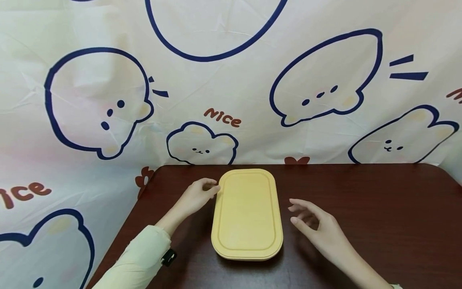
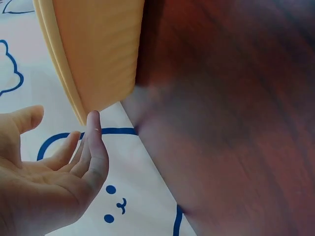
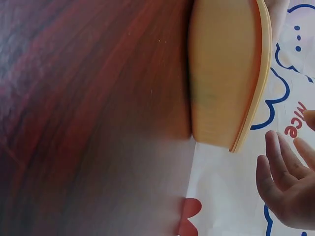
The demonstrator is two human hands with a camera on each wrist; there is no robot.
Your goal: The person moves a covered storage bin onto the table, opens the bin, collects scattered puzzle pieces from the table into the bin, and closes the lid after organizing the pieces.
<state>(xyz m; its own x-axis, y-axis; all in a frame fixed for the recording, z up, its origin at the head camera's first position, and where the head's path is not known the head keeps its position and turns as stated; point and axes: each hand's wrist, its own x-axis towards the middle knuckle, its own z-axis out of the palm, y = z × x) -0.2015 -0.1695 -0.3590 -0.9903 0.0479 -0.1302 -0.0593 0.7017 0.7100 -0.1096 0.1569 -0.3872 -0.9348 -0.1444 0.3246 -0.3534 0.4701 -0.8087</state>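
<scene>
A yellow lidded box (image 1: 247, 212), long and round-cornered, stands on the dark brown table with its lid on. My left hand (image 1: 199, 196) is at the box's upper left edge, fingertips at or very near the lid rim. In the left wrist view the left hand (image 2: 59, 172) has loosely bent fingers with nothing in them, close to the box (image 2: 98, 49). Off the box's right side, my right hand (image 1: 319, 224) hovers apart from it, fingers relaxed. The right wrist view shows the right hand (image 3: 288, 182) holding nothing, beyond the box's end (image 3: 224, 73). The box's contents are hidden.
The dark wooden table (image 1: 379, 208) extends farther to the right of the box than to the left. Behind it hangs a pale cloth (image 1: 252, 88) with cartoon animal outlines. A dark band or device (image 1: 168, 257) sits at the left sleeve.
</scene>
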